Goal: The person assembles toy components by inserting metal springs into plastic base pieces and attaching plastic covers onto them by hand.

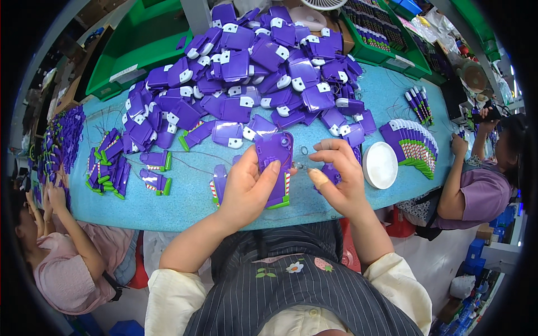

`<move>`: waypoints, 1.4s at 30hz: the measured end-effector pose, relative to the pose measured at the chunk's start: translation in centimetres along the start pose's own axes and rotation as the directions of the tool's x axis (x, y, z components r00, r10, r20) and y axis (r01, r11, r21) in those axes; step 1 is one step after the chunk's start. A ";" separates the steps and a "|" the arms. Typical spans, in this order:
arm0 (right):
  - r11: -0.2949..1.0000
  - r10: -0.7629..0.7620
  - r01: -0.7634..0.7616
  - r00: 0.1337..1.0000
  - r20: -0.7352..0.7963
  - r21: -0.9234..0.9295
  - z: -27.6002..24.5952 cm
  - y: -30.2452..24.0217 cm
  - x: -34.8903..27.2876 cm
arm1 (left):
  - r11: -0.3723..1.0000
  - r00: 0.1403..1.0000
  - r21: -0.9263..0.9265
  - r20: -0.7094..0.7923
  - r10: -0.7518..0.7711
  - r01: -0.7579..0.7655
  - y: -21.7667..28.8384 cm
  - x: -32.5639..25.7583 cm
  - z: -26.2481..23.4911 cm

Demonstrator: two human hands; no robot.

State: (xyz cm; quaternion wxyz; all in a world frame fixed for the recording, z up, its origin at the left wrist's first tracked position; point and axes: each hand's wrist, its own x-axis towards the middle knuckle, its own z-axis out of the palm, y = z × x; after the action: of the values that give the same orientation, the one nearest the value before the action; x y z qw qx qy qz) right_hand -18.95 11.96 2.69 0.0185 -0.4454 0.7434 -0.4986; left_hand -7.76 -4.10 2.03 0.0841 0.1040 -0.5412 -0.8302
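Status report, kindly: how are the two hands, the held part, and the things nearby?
Left hand gripping purple shell. Right hand beside it, grip unclear. White dish right of that hand; heap of purple parts beyond both.

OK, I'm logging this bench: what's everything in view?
held part: one, purple, left hand
shells: uncountable, purple-white, central pile
green-edged pieces: many, purple, table's left
fanned stack: one, purple-green, table's right
sticks: several, purple-white, beyond stack
dish: one, white, beside stack
trays: at least two, green, far edge
heap: uncounted, purple, far left
table: one, blue, underneath
co-workers: at least two, pink and purple tops, either side
apron: one, dark, person's front
left hand: one, bare, around held part
right hand: one, bare, beside it
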 end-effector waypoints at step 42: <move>0.528 0.413 -0.477 0.867 0.279 0.703 -0.1 -2.7 -6.4 | 0.977 0.971 -0.113 0.178 -0.157 0.179 -1.0 -6.4 2.7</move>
State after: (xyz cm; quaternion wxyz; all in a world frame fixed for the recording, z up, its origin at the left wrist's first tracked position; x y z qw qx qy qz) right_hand -13.38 16.06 2.15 0.3565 -0.2111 0.5556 -0.7209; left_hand -2.36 0.28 2.69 -0.0260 0.0737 -0.4813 -0.8731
